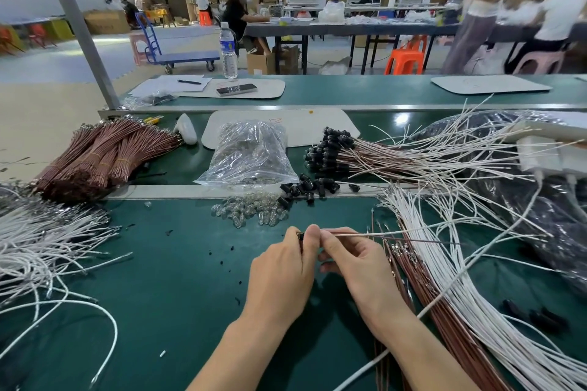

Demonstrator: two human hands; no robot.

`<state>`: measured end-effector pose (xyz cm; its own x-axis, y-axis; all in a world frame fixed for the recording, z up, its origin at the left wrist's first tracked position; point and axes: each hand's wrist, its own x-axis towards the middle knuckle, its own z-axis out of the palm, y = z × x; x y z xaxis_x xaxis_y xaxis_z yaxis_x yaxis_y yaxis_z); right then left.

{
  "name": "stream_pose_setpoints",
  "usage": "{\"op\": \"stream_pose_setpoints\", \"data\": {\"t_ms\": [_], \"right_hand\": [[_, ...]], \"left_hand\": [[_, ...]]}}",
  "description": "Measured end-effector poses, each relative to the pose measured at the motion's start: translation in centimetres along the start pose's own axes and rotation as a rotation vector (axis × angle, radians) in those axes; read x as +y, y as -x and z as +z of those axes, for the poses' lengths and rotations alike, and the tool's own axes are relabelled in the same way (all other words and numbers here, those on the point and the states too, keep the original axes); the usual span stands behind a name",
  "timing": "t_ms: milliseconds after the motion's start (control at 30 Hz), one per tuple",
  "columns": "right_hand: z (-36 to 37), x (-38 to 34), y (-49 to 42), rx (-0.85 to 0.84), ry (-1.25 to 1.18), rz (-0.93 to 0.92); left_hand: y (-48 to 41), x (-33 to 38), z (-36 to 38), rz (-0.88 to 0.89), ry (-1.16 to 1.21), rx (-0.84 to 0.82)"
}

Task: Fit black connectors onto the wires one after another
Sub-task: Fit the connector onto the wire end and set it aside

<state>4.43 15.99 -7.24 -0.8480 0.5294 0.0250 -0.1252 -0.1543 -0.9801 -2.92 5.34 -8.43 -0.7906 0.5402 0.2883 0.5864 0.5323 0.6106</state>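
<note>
Over the green mat, my left hand (282, 273) pinches a small black connector (299, 235) between thumb and fingertips. Touching it from the right, my right hand (352, 267) pinches a white wire and a brown wire (397, 235) that run off to the right. The wire ends meet the connector between my fingertips, where the joint is hidden. Loose black connectors (305, 189) lie in a small heap just beyond my hands. Finished wires with black connectors (333, 149) are stacked at the back right.
Small clear bulbs (251, 213) lie scattered ahead, beside a clear bag (251, 152) of more. Brown wire bundles (101, 155) sit back left, loose white wires (47, 241) left, white and brown wires (460, 311) right. A metal rail (190, 192) crosses the bench.
</note>
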Motion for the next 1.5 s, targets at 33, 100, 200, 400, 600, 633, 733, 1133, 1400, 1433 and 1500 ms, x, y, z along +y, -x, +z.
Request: {"op": "stream_pose_setpoints", "data": {"t_ms": [33,100,200,400,600,633,733,1133,1400,1433,1500], "right_hand": [[-0.1,0.2,-0.1,0.004,0.018,-0.009],[-0.1,0.4,-0.2,-0.001,0.040,-0.016],[-0.2,0.6,-0.3,-0.016,0.042,-0.005],[-0.1,0.4,-0.6,-0.046,-0.121,0.054],[-1.0,-0.7,-0.9,0.119,-0.351,0.044],[-1.4,-1.1,-0.9,0.135,-0.364,0.034],[-2.3,-3.1,-1.3,0.175,-0.330,-0.028],[-6.7,-18.7,-13.6,0.268,-0.331,-0.267],[-11.4,-11.6,-14.1,0.365,-0.230,0.160],[-11.8,-11.0,-13.8,0.384,-0.214,0.159],[-12.1,-10.2,-13.2,0.442,-0.201,0.128]], "left_hand": [[0.0,0.0,0.0,-0.009,-0.004,-0.009],[-0.1,-0.1,0.1,-0.017,-0.037,-0.030],[-0.2,-0.2,0.1,-0.011,-0.087,-0.058],[-0.1,-0.3,0.1,-0.049,0.261,-0.056],[-1.5,-1.3,-1.9,-0.350,0.960,0.263],[-1.7,-1.6,-2.5,-0.394,1.043,0.291],[-2.8,-1.6,-4.4,-0.475,1.304,0.349],[-19.3,8.1,-6.9,-0.330,1.290,0.066],[-20.8,7.5,1.8,-0.329,0.556,-0.263],[-19.7,7.5,2.2,-0.261,0.416,-0.371],[-17.4,7.6,2.7,-0.159,0.163,-0.589]]}}
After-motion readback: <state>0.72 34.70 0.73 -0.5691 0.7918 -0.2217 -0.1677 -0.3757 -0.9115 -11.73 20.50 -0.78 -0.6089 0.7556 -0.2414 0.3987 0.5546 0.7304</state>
